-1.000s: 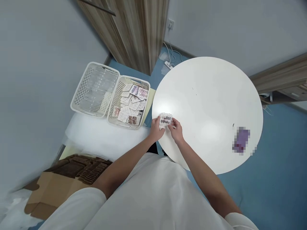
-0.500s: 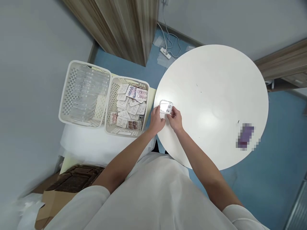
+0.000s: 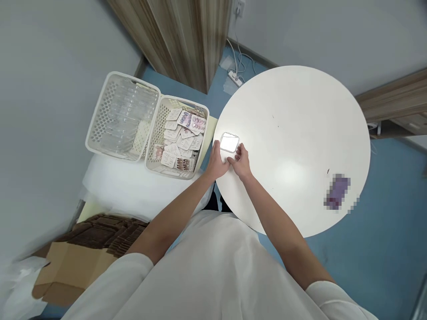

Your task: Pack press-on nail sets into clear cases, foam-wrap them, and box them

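A small clear square plastic case (image 3: 229,142) lies near the left edge of the round white table (image 3: 300,115), its top bright with glare that hides what is inside. My left hand (image 3: 217,163) rests at its lower left, fingers stretched along the side and fingertips at the edge, thumb apart from the case. On the other side, my right hand (image 3: 242,163) has loosely bent, parted fingers beside the lower right corner. Both thumbs come close together below the case. Neither hand seems to grip it; exact contact is hard to see.
Left of the table, a white basket (image 3: 163,166) holds cards and blister-like packs of false nails (image 3: 199,123). A second basket (image 3: 89,138) beside it holds stacked clear plastic cases (image 3: 123,118). A blurred purple object (image 3: 338,191) lies at the table's right. A cardboard box (image 3: 71,271) sits lower left.
The view has shifted slightly. The case sits a little farther from my thumbs, and glare now covers the nails seen inside before. My right fingers have loosened from its right side.
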`<state>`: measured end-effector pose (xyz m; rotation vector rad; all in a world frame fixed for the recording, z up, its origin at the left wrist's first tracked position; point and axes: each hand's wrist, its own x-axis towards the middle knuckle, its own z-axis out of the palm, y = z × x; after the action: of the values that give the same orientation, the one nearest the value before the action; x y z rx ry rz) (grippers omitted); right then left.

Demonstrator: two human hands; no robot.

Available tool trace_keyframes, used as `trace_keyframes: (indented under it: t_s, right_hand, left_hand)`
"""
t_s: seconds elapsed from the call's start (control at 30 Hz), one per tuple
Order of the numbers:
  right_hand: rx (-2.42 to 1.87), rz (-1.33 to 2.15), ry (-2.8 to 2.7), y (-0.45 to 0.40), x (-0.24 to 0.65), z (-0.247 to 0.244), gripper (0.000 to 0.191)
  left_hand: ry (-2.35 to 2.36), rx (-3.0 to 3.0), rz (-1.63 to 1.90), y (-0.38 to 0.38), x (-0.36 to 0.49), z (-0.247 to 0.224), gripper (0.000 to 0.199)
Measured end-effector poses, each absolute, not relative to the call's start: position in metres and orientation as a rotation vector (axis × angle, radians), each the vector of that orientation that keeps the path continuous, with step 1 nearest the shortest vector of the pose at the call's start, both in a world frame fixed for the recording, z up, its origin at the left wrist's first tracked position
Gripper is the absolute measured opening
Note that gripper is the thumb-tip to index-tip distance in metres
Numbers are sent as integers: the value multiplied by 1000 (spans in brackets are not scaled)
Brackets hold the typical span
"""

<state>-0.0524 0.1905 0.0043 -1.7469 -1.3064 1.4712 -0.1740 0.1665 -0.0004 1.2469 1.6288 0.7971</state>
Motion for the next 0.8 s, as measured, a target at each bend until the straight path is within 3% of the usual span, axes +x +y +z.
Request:
trace_keyframes:
  t_s: [0.33, 0.6, 0.8]
  right_hand:
    - [-1652, 1725, -1233, 108, -1, 26, 82]
    - [-1671, 1745, -1369, 67, 26, 45, 50]
    - [-1508, 1742, -1564, 72, -9, 50, 35]
  left_hand:
    - [1695, 1075, 847, 64, -157, 26, 82]
    - [1709, 976, 759, -7, -179, 42, 54]
    - [1764, 1029, 781, -38, -220, 49, 45]
